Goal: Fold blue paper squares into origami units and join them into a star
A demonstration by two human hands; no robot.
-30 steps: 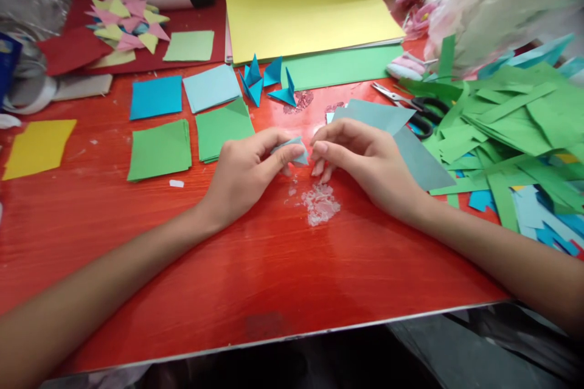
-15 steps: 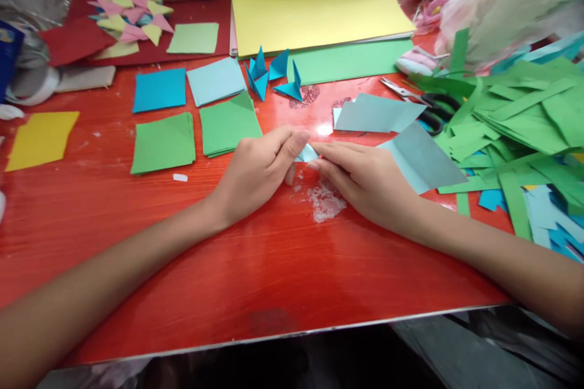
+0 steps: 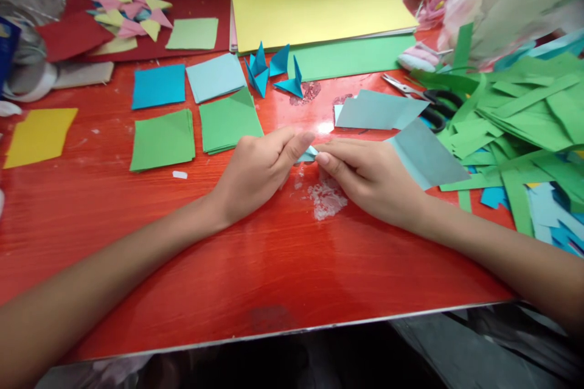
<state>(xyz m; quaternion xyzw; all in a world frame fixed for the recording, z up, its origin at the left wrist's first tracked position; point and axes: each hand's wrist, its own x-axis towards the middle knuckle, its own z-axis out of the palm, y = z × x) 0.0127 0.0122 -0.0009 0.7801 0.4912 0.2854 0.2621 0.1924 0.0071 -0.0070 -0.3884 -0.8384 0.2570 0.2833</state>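
Between my hands is a small folded piece of light blue paper (image 3: 306,155), mostly covered by fingers. My left hand (image 3: 264,170) pinches its left side, thumb on top. My right hand (image 3: 369,173) grips the right end between thumb and fingers. Just beyond them stand several folded blue paper pieces (image 3: 258,73) with pointed tips. Stacks of green paper squares (image 3: 162,140) and a stack of light blue squares (image 3: 216,78) lie to the left. Beside my right hand are a creased grey-blue sheet (image 3: 429,155) and another grey-blue piece (image 3: 381,110).
Black-handled scissors (image 3: 438,103) lie at the right, against a heap of green paper strips (image 3: 524,109). A yellow sheet stack (image 3: 319,3) is at the back. A pink and yellow paper star (image 3: 132,6) sits back left, near a tape roll (image 3: 34,82). The red table's edge (image 3: 274,333) runs in front.
My right thumb has shifted up onto the folded light blue paper, and less of the paper shows. The left hand stays nearly in place. The whole view has shifted slightly.
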